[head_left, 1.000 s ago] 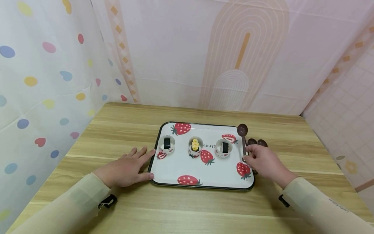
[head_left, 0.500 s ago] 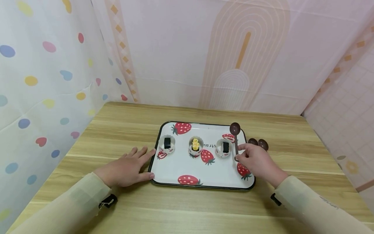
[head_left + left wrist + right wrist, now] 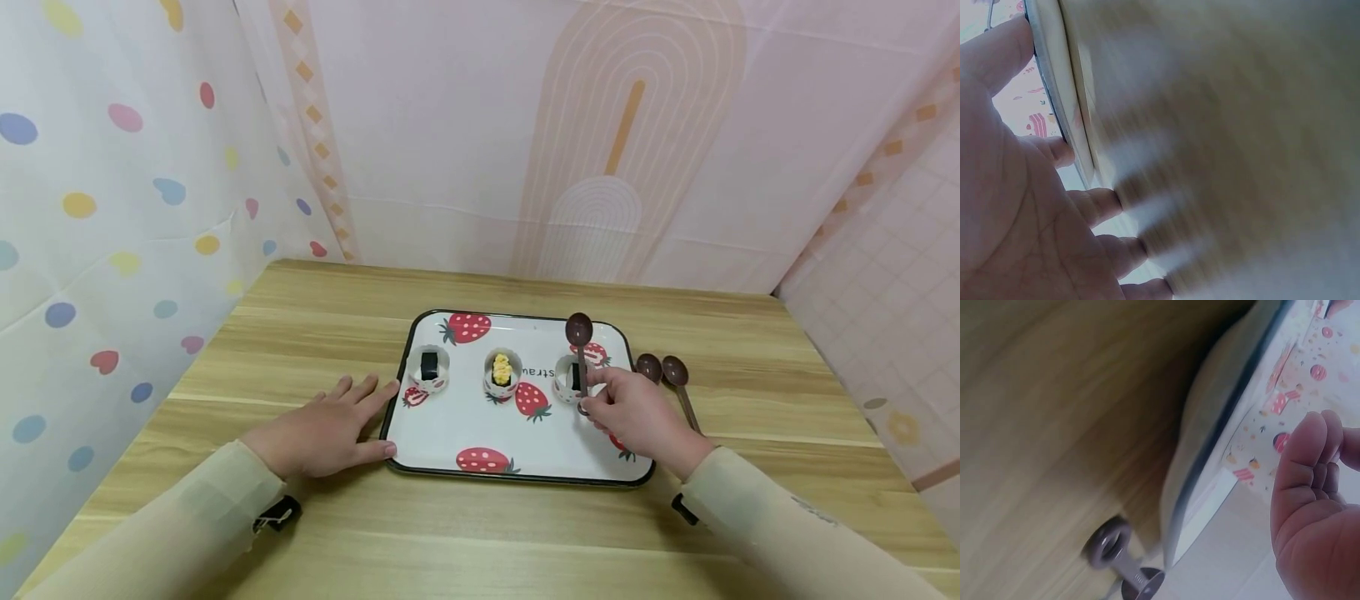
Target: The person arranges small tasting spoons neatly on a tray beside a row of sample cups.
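Note:
My right hand (image 3: 637,417) pinches the handle of a dark brown spoon (image 3: 579,330), its bowl pointing to the back of the table. The spoon is over the strawberry-print tray (image 3: 435,433), in front of the right paper cup (image 3: 562,392); I cannot tell whether they touch. A black-wrapped sushi piece in that cup is partly hidden. The middle cup (image 3: 495,393) holds a sushi piece with yellow topping (image 3: 502,369). Black-wrapped sushi (image 3: 429,366) lies in the left cup (image 3: 431,388). My left hand (image 3: 322,433) has spread, straight fingers, with thumb and fingertip at the tray's left rim.
Two more brown spoons (image 3: 649,367) (image 3: 676,372) lie on the wooden table (image 3: 480,533) right of the tray. In the right wrist view a ring-ended handle (image 3: 1110,542) shows beside the tray. Patterned curtains (image 3: 450,150) stand behind and at both sides.
My right hand has carried the spoon leftward from the tray's right edge to the right cup. More of the two spoons on the table now shows. The left hand stays in place.

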Motion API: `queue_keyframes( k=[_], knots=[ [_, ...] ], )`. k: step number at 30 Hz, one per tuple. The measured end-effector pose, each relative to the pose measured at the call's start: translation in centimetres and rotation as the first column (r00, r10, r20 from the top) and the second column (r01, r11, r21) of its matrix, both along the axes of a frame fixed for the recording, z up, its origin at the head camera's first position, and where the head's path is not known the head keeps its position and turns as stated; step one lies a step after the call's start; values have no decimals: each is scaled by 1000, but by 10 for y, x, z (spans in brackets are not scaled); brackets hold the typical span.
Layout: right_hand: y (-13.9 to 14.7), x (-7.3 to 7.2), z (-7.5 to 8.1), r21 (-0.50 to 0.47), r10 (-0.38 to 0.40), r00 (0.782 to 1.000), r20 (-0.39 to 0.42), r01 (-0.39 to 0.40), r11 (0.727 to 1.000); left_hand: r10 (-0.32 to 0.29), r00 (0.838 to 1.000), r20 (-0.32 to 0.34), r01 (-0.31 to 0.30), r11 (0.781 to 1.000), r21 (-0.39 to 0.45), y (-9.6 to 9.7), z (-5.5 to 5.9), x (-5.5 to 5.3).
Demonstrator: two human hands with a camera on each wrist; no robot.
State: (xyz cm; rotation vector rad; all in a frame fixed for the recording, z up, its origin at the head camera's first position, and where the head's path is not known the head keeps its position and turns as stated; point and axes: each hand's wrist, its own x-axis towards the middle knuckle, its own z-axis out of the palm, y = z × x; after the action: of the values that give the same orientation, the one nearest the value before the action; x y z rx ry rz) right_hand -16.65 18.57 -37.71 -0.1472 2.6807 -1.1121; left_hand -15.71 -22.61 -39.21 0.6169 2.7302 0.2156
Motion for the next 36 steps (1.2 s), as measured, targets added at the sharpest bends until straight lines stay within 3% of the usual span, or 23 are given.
queue_keyframes(
  k=[11,24,36],
  knots=[
    [-20,1,-3,-98,15,999,48,-10,995,1,1000,1,-1,1000,-2,0,1,0],
    [-43,2,-2,-77,61,998,30,-59,995,2,1000,6,-2,1000,-4,0,-1,-1],
    [-67,1,-4,-117,92,995,47,-86,989,4,1000,3,-4,1000,2,0,0,0]
  ],
)
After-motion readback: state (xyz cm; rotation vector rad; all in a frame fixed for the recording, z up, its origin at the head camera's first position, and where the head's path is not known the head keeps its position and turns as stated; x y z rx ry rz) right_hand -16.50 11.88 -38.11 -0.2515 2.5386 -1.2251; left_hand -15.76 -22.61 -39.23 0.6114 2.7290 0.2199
